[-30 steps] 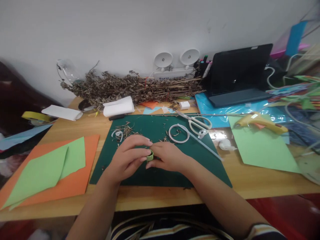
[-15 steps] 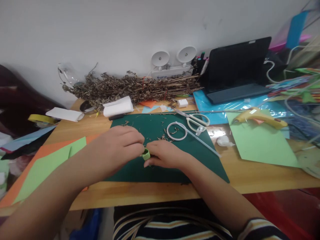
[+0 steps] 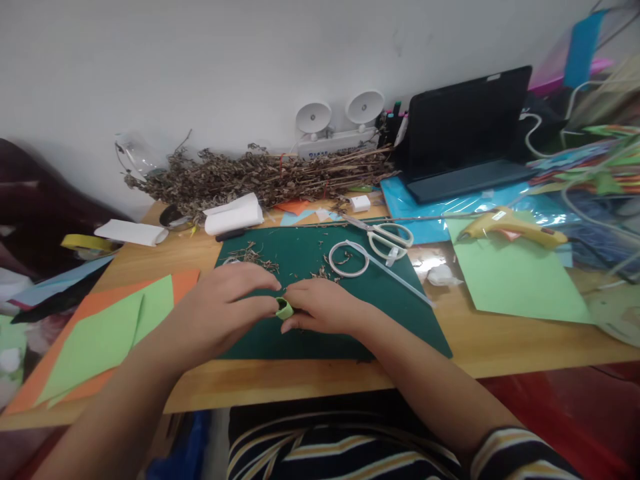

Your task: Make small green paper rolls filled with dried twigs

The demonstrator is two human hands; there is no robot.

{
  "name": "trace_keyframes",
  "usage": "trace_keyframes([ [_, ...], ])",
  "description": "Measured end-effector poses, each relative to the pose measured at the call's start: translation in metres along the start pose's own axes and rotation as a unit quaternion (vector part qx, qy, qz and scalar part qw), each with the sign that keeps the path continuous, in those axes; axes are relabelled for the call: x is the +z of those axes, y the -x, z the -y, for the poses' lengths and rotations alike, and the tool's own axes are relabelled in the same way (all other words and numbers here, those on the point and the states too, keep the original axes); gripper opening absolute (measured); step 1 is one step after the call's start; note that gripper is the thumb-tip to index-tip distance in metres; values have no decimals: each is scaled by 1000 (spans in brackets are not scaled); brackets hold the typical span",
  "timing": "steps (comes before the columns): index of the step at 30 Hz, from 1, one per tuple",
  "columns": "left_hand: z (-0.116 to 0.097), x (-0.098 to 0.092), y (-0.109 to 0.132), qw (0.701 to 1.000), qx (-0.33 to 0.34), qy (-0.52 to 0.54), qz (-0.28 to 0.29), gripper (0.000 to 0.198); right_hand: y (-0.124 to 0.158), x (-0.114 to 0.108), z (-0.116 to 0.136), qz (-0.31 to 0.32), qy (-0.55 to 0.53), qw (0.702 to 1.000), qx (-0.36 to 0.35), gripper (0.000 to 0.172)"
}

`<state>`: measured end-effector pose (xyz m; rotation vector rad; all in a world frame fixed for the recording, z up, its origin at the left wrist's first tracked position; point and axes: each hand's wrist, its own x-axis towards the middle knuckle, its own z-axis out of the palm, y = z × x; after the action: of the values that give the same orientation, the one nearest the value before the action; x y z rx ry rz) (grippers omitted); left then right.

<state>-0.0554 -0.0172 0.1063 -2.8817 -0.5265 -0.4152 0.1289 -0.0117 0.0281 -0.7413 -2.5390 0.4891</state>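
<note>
My right hand (image 3: 323, 305) grips a small rolled tube of light green paper (image 3: 285, 309) between its thumb and fingers, over the green cutting mat (image 3: 400, 333). The tube's open end faces left. My left hand (image 3: 235, 300) is beside it, thumb and forefinger apart, with the thumb tip at the rim of the tube. Whether the thumb touches the paper or is just in front of it is hard to make out. Dry plant crumbs (image 3: 255, 257) are scattered on the mat behind both hands.
Scissors (image 3: 385, 239), a coiled white strip (image 3: 349, 259) and a bundle of dried stalks (image 3: 250, 177) are at the back. Right of the mat, a yellow glue gun (image 3: 515, 228) rests on green paper (image 3: 520, 280). Green and orange sheets (image 3: 100, 333) lie left.
My left thumb and forefinger have spread apart, and the hand has drawn slightly left from the green tube. My right hand keeps its hold. The whole view has shifted a little.
</note>
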Motion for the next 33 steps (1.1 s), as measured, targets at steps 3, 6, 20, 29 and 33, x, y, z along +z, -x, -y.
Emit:
trace_keyframes([
  [3, -1, -5, 0, 1000, -1, -8, 0, 13, 1, 1, -1, -4, 1, 1000, -2, 32],
  [6, -2, -3, 4, 999, -15, 21, -20, 10, 1, 2, -2, -19, 2, 1000, -8, 31],
  [20, 4, 55, -9, 881, -133, 449, -76, 8, 16, -22, -32, -5, 81, 962, 261, 34],
  [29, -17, 102, -6, 692, -125, 641, -307, 8, 13, -9, -38, 77, 203, 923, 319, 27],
  [33, -20, 100, 1, 694, -131, 641, -301, 13, 9, -5, -35, 95, 213, 922, 310, 16],
])
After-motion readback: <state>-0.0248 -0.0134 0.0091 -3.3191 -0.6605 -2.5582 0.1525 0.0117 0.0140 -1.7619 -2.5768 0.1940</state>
